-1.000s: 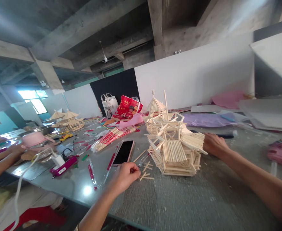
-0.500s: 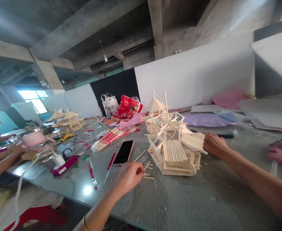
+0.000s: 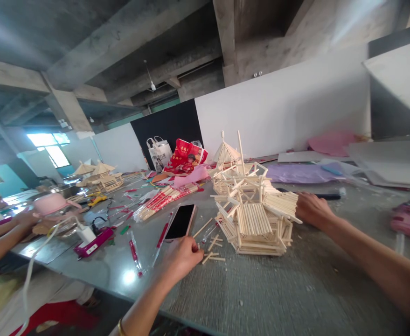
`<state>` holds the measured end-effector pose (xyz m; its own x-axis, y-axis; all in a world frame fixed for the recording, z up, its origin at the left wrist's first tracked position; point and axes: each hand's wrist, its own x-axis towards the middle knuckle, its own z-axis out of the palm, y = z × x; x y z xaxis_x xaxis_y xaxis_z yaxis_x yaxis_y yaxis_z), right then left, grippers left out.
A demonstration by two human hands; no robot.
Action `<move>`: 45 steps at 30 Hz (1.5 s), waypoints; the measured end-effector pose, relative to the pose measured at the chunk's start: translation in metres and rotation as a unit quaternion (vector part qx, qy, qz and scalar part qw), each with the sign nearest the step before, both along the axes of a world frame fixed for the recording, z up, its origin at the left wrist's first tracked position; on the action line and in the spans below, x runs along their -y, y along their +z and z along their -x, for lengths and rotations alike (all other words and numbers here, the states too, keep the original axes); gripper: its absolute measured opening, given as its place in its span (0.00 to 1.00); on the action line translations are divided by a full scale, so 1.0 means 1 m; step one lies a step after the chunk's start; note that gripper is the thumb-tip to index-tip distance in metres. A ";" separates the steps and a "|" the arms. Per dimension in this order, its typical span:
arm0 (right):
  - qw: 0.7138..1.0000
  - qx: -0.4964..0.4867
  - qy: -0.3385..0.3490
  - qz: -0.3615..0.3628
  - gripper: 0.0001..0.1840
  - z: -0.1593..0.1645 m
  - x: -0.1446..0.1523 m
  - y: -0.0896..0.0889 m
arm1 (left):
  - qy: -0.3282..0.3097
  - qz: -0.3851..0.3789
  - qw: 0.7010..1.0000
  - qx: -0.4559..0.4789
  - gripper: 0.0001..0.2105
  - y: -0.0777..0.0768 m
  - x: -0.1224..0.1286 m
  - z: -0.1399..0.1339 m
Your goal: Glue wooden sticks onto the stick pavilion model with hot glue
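Head view: a grey table [image 3: 260,294] bears the pale, many-sided wooden-stick pavilion [image 3: 253,219], seemingly mid-assembly; the right hand [image 3: 313,209] is at its roof edge, grip hidden; the left hand [image 3: 184,254] is curled, contents unclear, near short pale wooden sticks [image 3: 218,259]; picking 1 would need a fine pinch.

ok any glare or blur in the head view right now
Head view: a bright glare spot on the table, left of centre; same view, far-left windows washed out; same view, pink tool at right blurred, stick model clearer.
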<state>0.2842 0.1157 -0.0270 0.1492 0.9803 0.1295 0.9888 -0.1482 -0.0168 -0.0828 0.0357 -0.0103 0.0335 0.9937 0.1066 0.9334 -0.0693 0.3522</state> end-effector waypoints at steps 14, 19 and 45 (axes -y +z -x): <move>1.000 -0.020 0.001 -0.007 0.14 0.000 0.001 0.001 | -0.096 0.197 0.841 0.494 0.09 0.034 0.023 -0.029; 1.000 -0.026 0.005 -0.012 0.14 0.000 0.000 0.000 | -0.095 0.141 0.832 0.528 0.10 0.050 0.024 -0.068; 0.998 -0.046 -0.016 -0.033 0.12 0.000 -0.002 -0.002 | -0.070 0.161 0.812 0.556 0.12 0.041 0.001 -0.085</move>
